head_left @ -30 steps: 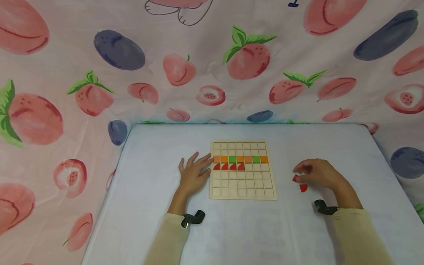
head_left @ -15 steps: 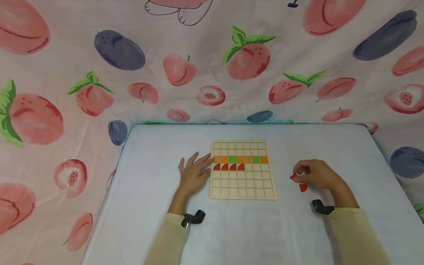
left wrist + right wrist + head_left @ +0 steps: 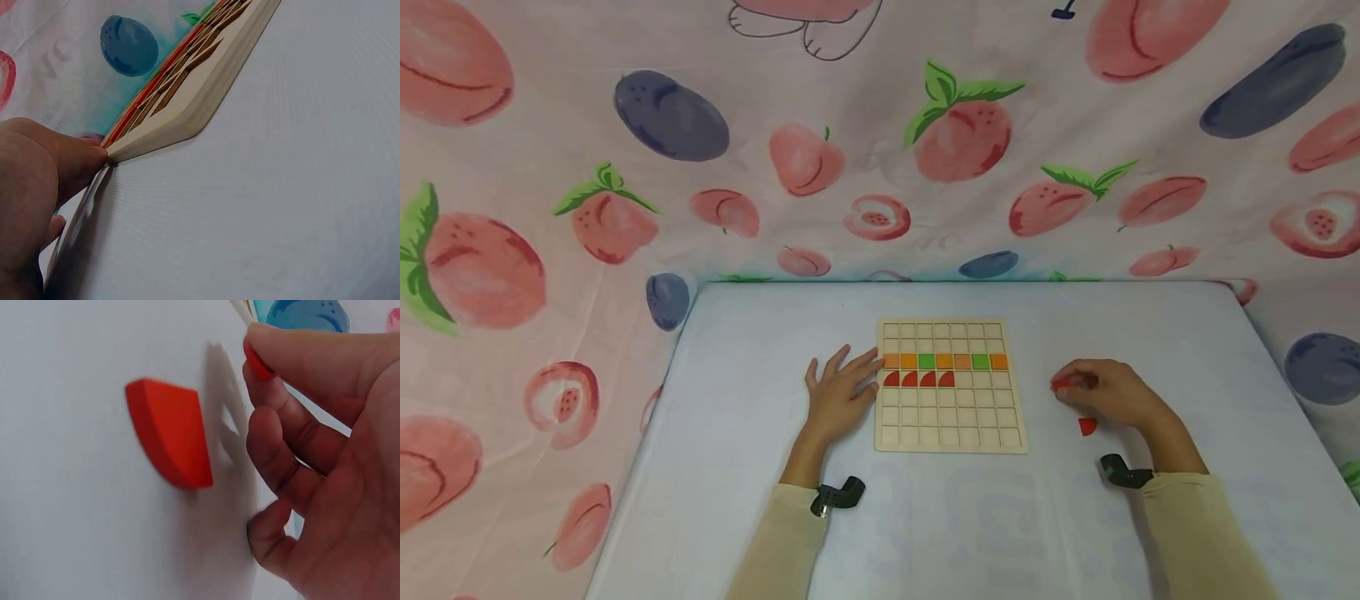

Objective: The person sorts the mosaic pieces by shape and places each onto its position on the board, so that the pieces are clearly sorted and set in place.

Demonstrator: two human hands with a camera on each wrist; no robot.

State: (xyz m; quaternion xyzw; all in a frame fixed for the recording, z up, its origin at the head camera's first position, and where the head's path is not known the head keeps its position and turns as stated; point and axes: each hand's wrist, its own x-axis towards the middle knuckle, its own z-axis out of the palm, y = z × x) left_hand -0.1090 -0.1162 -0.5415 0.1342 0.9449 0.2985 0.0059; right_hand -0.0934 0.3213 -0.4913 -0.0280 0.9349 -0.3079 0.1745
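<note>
A square wooden grid board (image 3: pixel 950 421) lies on the white table. One of its rows holds orange and green squares (image 3: pixel 944 362); the row below has several red quarter-circle pieces (image 3: pixel 928 380) at its left. Against the board's left edge rests my left hand (image 3: pixel 837 404), fingers spread, with fingertips touching the edge. My right hand (image 3: pixel 1108 396), right of the board, pinches a red piece (image 3: pixel 256 362) between thumb and forefinger, mostly covered by them. Beneath that hand, another red quarter-circle piece (image 3: pixel 172 434) lies flat on the table.
The white table (image 3: pixel 737 333) surrounds the board on all sides. Behind and beside it hangs a fruit-patterned cloth (image 3: pixel 865 125). Both wrists wear small black cameras (image 3: pixel 1126 472).
My right hand has lifted one red piece from beside the other and carried it slightly left and away from me. The left hand and the board have stayed put.
</note>
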